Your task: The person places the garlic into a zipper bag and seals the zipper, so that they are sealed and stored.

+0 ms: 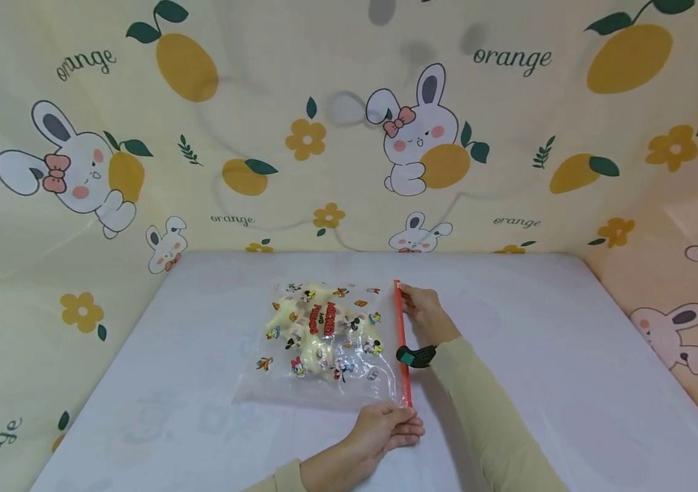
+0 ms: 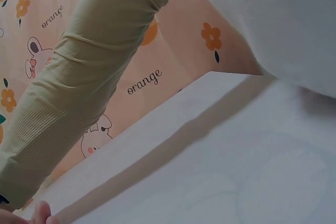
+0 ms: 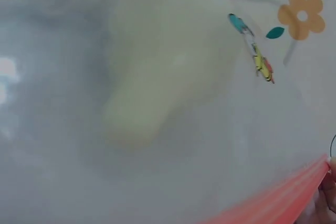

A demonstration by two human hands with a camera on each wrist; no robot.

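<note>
A clear zip bag (image 1: 318, 391) printed with small cartoon figures lies flat, its red zip strip (image 1: 402, 321) facing right. Inside it shows a pale yellow soft-looking item (image 1: 315, 352), blurred through the plastic in the right wrist view. My right hand (image 1: 427, 314) pinches the far end of the red strip. At the near end, the thumb and fingers of my left hand (image 1: 380, 434) pinch the bag's corner beside the strip. The left wrist view catches only a few fingertips (image 2: 42, 214) at its lower edge.
The bag rests on a white-covered table (image 1: 171, 355). Behind and beside it hangs a curtain (image 1: 337, 171) printed with rabbits and oranges. A dark band with a small device (image 1: 416, 357) sits on my right wrist, over the strip in the head view.
</note>
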